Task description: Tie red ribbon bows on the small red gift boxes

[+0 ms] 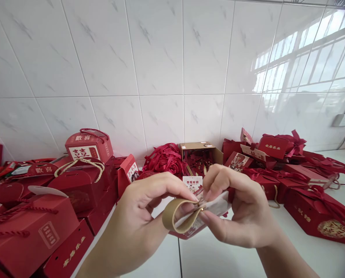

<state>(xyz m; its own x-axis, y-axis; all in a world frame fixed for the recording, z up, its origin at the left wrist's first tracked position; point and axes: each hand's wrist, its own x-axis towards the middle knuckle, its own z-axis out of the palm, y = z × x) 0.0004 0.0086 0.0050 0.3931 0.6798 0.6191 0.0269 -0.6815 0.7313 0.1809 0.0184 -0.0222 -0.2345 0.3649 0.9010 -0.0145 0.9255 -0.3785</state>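
A gold strap is bent into a loop at the top of a small red and white box, held up above the table. My left hand is closed on the strap, its fingertips at the loop and thumb partly hidden behind it. My right hand pinches the strap's ends together at the box top, beside a small brass-coloured fastener. The lower part of the box is partly hidden by both hands.
Red gift boxes are stacked at the left, and more ribboned boxes lie at the right. Behind my hands are a heap of red ribbons and an open cardboard box against the tiled wall.
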